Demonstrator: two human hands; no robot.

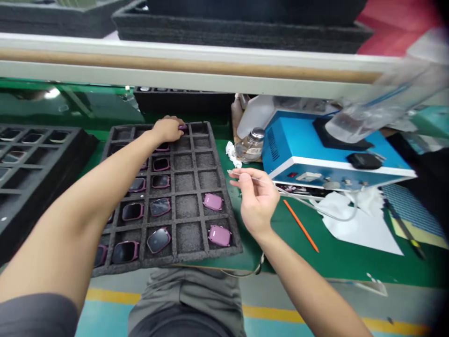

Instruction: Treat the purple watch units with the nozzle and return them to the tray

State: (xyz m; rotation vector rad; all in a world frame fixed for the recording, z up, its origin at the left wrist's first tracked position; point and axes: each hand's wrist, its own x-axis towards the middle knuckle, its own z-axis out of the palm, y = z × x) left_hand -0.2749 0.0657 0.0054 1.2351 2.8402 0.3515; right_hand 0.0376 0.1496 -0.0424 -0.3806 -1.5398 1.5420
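Note:
My left hand (167,129) is at the far edge of a dark grey foam tray (187,255), its fingers closed on a purple watch case (183,127) that shows only in part. Between the thumb and fingers of my right hand (257,199) is a thin clear tube (257,179), held right of the tray with its pale tip pointing left. Several purple watch cases with dark screens, such as one nearby (159,240), lie face up in the left and middle compartments. Two more purple cases (220,235) rest back side up in the right column. My left forearm hides part of the tray.
Right of the tray stands a blue machine box (291,140) carrying a clear plastic cup (345,126). Beside it are a glass jar (249,146), crumpled tissue (233,154) and an orange stick (300,225). Another foam tray (59,164) sits left; a shelf rail (196,65) crosses above.

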